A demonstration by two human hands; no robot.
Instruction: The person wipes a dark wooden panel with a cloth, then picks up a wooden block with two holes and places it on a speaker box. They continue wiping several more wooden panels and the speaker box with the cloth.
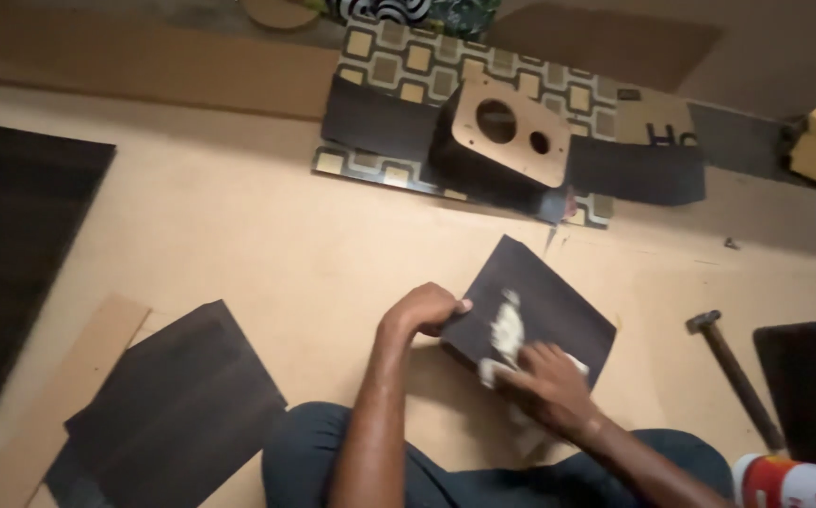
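A dark square panel (pixel 549 301) rests tilted against my knees on the tan floor. My left hand (pixel 424 310) grips its left edge with curled fingers. A white smear of paste (pixel 507 325) spreads across the panel's face. My right hand (pixel 549 386) presses a small white pad or cloth against the panel's lower part, right below the smear.
A dark box with a light wooden face and two round holes (pixel 512 132) stands on a patterned mat (pixel 408 66). Dark sheets (pixel 173 404) lie at left. A hammer (pixel 733 372) and a red-and-white container (pixel 789 482) lie at right.
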